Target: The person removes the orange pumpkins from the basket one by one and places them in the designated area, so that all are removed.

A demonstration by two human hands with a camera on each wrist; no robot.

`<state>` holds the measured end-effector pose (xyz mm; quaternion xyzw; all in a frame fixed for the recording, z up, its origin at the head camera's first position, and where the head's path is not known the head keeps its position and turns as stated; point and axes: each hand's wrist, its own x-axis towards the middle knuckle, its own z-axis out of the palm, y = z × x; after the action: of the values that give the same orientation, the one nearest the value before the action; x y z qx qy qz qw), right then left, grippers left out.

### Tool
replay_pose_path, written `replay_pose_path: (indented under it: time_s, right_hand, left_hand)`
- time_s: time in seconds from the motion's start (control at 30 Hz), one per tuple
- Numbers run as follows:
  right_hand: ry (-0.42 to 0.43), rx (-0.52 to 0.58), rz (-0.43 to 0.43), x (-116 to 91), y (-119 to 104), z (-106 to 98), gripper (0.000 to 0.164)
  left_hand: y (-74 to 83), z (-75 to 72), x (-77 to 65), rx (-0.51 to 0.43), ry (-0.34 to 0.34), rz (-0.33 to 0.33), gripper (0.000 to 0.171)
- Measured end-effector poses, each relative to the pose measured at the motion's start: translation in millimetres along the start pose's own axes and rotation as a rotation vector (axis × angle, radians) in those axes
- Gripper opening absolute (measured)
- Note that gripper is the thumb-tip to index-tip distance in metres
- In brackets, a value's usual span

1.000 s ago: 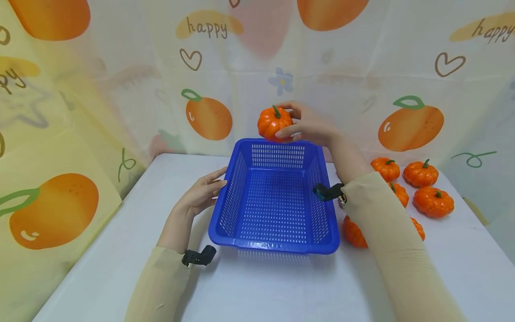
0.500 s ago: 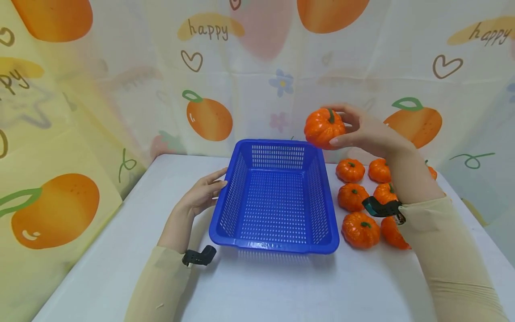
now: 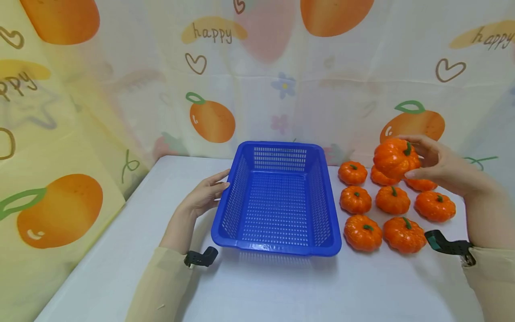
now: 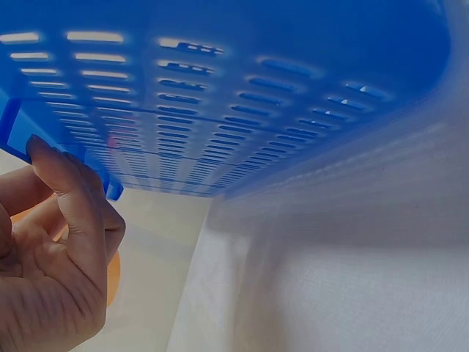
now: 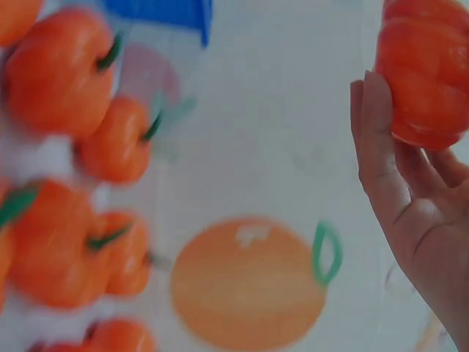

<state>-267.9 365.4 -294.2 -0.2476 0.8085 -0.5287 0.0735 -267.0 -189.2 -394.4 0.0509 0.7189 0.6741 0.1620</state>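
Note:
My right hand [image 3: 438, 163] grips a small orange pumpkin [image 3: 394, 158] with a green stem, held up over the back of a group of similar pumpkins. In the right wrist view that same pumpkin [image 5: 425, 73] sits between thumb and fingers at the upper right. My left hand [image 3: 207, 194] holds the left rim of a blue plastic basket [image 3: 277, 249], which has slotted walls and nothing inside. Seen from the left wrist, curled fingers [image 4: 73, 198] lie at the basket's edge, and its slotted side wall [image 4: 190, 125] spreads overhead.
Right of the basket, several pumpkins [image 3: 392, 200] stand in rough rows on the white table [image 3: 281, 290]. A printed cloth [image 3: 342, 53] with oranges and hearts hangs behind the table, and a yellow one [image 3: 68, 156] covers the left side.
My right hand has carried the pumpkin from above the basket's back rim to the right and lower, over the other pumpkins. The left hand and the basket have stayed in place.

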Motion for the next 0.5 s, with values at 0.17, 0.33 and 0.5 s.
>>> replay_pose_path:
  time_s: [0.17, 0.33, 0.5]
  right_hand:
    - [0.055, -0.049, 0.066, -39.1, 37.6, -22.5, 0.078]
    - [0.09, 0.024, 0.103, -67.4, 70.0, -41.2, 0.08]
    - [0.062, -0.095, 0.34, -86.3, 93.7, -55.3, 0.081]
  left_hand:
    - [0.9, 1.1, -0.8, 0.003, -0.002, 0.003, 0.061]
    - [3.2, 1.1, -1.5, 0.006, 0.0, 0.008, 0.062]
    - [4.4, 0.8, -2.5, 0.0, 0.008, 0.002, 0.061]
